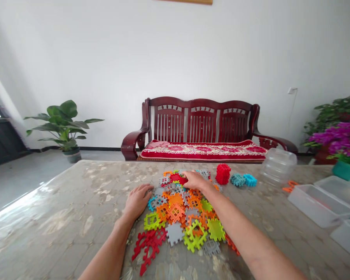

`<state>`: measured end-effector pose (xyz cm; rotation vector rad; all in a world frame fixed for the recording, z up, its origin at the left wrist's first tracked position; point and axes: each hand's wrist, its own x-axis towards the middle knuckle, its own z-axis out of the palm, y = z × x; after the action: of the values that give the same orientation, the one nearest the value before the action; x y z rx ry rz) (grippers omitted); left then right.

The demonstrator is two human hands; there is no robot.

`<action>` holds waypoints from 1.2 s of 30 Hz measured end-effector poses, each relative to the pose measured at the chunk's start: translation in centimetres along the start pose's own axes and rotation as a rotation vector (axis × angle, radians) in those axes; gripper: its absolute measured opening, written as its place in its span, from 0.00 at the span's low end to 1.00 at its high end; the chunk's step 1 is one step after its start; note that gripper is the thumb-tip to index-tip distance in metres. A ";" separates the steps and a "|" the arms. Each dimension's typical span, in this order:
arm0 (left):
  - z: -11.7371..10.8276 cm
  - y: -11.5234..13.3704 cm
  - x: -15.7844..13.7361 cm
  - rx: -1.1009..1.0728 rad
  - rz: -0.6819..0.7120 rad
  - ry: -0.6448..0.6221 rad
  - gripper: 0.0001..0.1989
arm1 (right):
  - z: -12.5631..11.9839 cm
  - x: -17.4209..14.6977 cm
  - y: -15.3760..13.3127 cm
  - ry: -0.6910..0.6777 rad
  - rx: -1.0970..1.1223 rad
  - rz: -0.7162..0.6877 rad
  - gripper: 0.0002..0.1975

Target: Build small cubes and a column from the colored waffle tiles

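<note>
A heap of plastic interlocking tiles with toothed edges, in orange, lime, grey, blue and red, lies in front of me on the table. My left hand [138,200] rests palm down at the heap's left edge, fingers stretched out and holding nothing, close to a blue tile [156,202]. At the far side of the heap, my right hand [194,180] has its thumb and fingers closed on the edge of a red tile [176,178]. Its fingertips are partly hidden. Nearer to me lie red pointed pieces [150,245], a grey square tile [174,233] and a lime tile [216,229].
Right of the heap stand a red stack of tiles [223,174], a teal stack [238,179] and a blue stack [250,179]. Clear plastic containers [317,206] sit farther right, near orange pieces [290,186]. A wooden bench [202,120] stands beyond the patterned tabletop [61,217].
</note>
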<state>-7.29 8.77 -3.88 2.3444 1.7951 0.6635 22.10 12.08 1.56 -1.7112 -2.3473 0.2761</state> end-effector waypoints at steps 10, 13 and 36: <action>-0.5 0.6 -0.1 0.016 -0.012 -0.013 0.19 | -5.2 -2.8 3.0 0.245 0.054 -0.110 0.35; -0.7 0.8 -0.1 0.022 -0.016 -0.018 0.20 | -8.2 -4.1 7.6 0.362 0.116 -0.086 0.34; -0.5 0.7 0.0 0.012 -0.035 0.005 0.19 | -8.9 -6.6 15.4 0.416 0.038 0.292 0.43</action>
<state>-6.86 8.48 -3.20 2.3151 1.8432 0.6556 40.64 10.67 5.26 -1.8779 -1.7909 0.0063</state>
